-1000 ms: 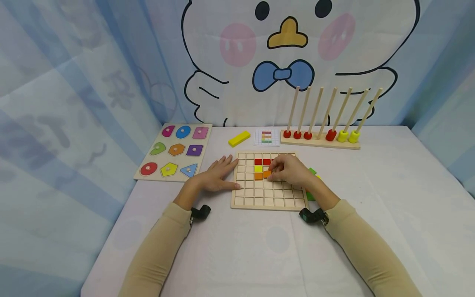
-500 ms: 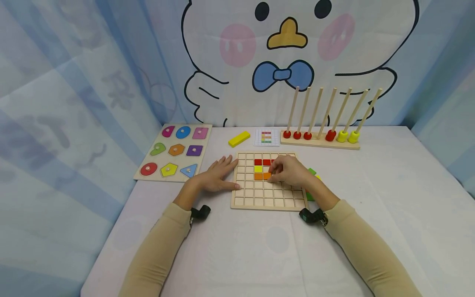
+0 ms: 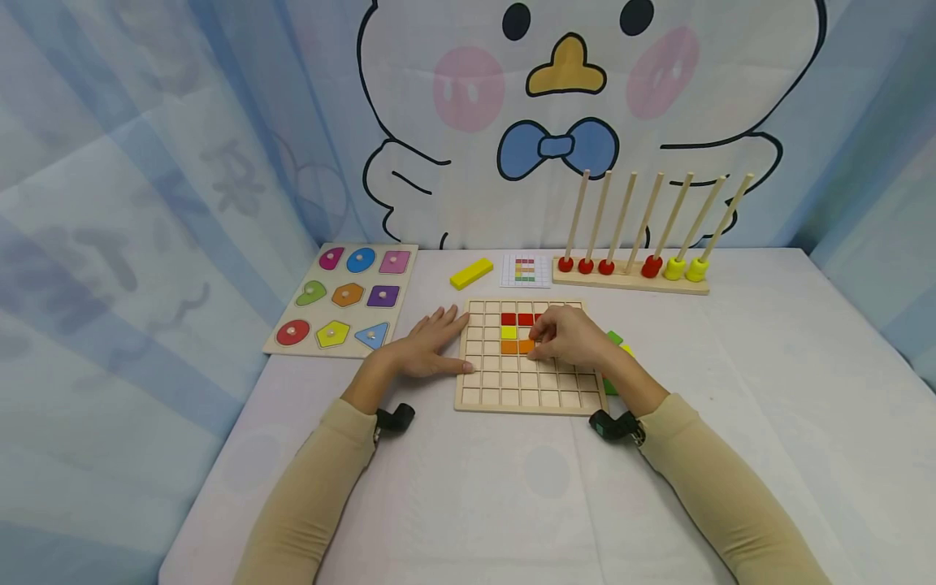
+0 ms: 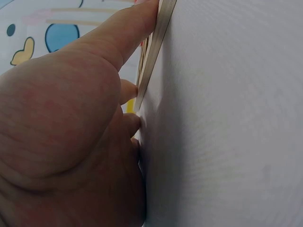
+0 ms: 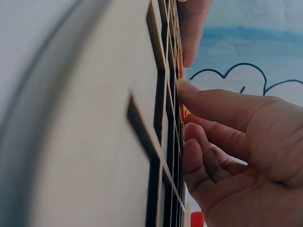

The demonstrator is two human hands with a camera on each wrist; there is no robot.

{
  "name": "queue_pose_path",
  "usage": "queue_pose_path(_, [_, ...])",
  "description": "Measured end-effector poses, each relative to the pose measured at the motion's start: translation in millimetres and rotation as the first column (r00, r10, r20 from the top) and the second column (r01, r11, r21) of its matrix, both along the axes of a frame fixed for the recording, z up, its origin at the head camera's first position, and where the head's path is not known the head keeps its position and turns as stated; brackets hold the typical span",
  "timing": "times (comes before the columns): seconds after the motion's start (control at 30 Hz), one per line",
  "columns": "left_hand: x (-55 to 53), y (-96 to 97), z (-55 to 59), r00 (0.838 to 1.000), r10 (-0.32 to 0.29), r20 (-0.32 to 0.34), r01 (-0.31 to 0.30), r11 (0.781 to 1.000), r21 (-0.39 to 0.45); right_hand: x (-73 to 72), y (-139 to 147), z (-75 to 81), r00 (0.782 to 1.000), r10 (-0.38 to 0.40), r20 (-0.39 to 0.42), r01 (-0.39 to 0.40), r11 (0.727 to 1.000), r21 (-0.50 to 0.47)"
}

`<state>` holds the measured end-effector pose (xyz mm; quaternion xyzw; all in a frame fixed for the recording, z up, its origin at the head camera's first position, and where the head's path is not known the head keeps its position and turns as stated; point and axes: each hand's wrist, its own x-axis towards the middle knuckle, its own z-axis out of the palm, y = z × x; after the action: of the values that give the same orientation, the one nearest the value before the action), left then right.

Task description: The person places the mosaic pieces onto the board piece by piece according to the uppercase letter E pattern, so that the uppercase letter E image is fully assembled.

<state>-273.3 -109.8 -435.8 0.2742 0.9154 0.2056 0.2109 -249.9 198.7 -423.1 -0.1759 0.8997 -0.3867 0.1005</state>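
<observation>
A wooden grid board (image 3: 512,398) lies flat on the table. My left hand (image 3: 424,345) is spread at its left side, with thumb and fingertips touching the edge; the left wrist view shows the thumb against the board's rim (image 4: 156,52). Over the middle of the grid, my right hand (image 3: 574,337) pinches an orange tile (image 3: 525,347), which sits flat in a cell. A second orange tile (image 3: 509,347) lies beside it on the left. Above are a yellow tile (image 3: 509,332) and red tiles (image 3: 509,319). The right fingers hide some neighbouring cells.
Green tiles (image 3: 611,387) lie partly hidden past the board's right edge. Behind the board are a yellow block (image 3: 471,273), a pattern card (image 3: 526,270) and a peg stand (image 3: 629,279) with red and yellow beads. A shape puzzle (image 3: 329,313) lies left.
The orange tile in my right fingers was tilted one second ago, then settled flat in its cell beside the other orange tile. My left hand has stayed still.
</observation>
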Motion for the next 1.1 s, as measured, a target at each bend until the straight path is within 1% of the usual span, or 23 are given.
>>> queue_pose_path(0.17, [-0.1,-0.6,-0.3,1.0,-0.005,0.002,0.005,1.0,0.001,0.5,0.3,1.5,1.0,0.011,0.008,-0.011,1.0,0.004])
queue_pose_path(0.33, [-0.1,-0.6,-0.1,1.0,-0.01,0.001,0.01,1.0,0.0,1.2,5.3,9.2,0.999,0.016,0.043,-0.015,1.0,-0.026])
queue_pose_path(0.47, [0.0,-0.6,0.2,1.0,-0.008,-0.001,0.008,1.0,-0.004,-0.5,14.3,16.1,0.998,-0.015,0.057,0.019,0.998,-0.06])
queue_pose_path(0.57, [0.2,-0.7,0.4,1.0,-0.004,0.0,0.004,1.0,-0.004,-2.6,23.3,20.8,0.998,-0.043,0.052,0.046,0.997,-0.063])
queue_pose_path(0.63, [0.3,-0.8,0.4,1.0,-0.004,-0.003,0.004,1.0,-0.007,-3.2,29.5,24.4,0.998,-0.046,0.053,0.049,0.997,-0.062])
queue_pose_path(0.8, [0.7,-1.1,1.2,1.0,-0.006,-0.003,0.006,1.0,-0.01,-2.4,47.1,32.1,0.997,-0.011,0.076,0.015,0.999,-0.048])
queue_pose_path(1.1, [0.6,-0.9,2.1,1.0,-0.006,-0.003,0.006,1.0,-0.015,1.5,75.7,40.3,0.993,0.044,0.108,-0.041,0.999,-0.026])
